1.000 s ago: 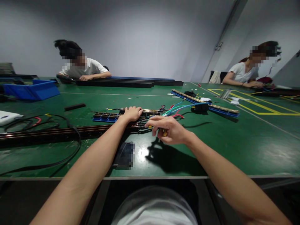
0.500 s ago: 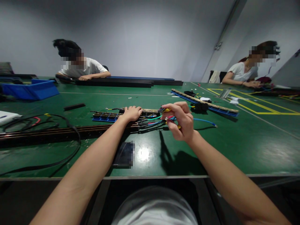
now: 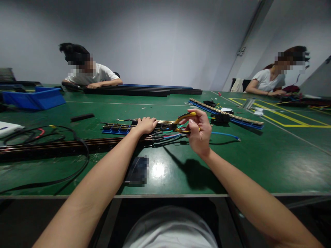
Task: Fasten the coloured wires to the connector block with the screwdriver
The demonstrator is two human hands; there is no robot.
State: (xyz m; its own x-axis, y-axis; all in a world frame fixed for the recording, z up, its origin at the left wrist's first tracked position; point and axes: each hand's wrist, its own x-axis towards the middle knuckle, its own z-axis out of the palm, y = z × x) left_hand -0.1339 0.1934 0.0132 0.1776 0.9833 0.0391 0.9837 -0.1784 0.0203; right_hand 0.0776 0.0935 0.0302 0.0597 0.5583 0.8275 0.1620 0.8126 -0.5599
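My right hand (image 3: pixel 200 132) is closed around the yellow-handled pliers (image 3: pixel 180 124). Their handles stand apart, and their dark jaws point left towards several coloured wires (image 3: pixel 168 135). What the jaws touch is too small to make out. My left hand (image 3: pixel 147 125) lies with its fingers stretched over a rail with brass-coloured strips (image 3: pixel 165 122). A blue-based rail section (image 3: pixel 116 129) shows just left of that hand. In front of it runs a long dark rail with copper-coloured strips (image 3: pixel 103 142), the wires coming out at its right end.
A dark flat device (image 3: pixel 138 170) lies near the table's front edge. A black cable (image 3: pixel 86 155) loops at left, with a blue bin (image 3: pixel 38 98) behind. Another blue-based rail (image 3: pixel 227 113) lies back right. Two people sit across the table, near long black profiles (image 3: pixel 129 91) at left.
My right hand has turned, and the pliers now show side-on with their handles further apart and jaws to the left. My left hand stays in place.
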